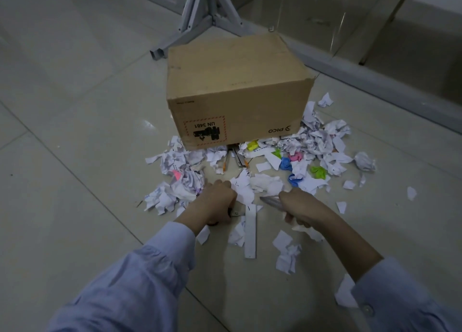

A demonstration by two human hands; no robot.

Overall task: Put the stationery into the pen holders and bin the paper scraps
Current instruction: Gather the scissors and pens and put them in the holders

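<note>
1. Evidently mid-sort, a person crouches over a tiled floor. One cardboard box stands upside down with its print inverted, probably tipped to empty it. The spill fans out from its near edge.
2. The left hand curls down over a dark-handled tool, possibly scissors, which is mostly hidden. The right hand closes round one silvery pen that points left. Stationery is apparently being picked out before the paper.
3. One white ruler lies between the hands, running near to far. At least two thin pens poke out by the box's near edge.
4. White paper scraps are too many to count, and they lie thickest to the right. Seven coloured scraps show: two blue, two green, two pink and one yellow.
5. Neither a pen holder nor a bin is in view, so every piece must be carried off.
</note>
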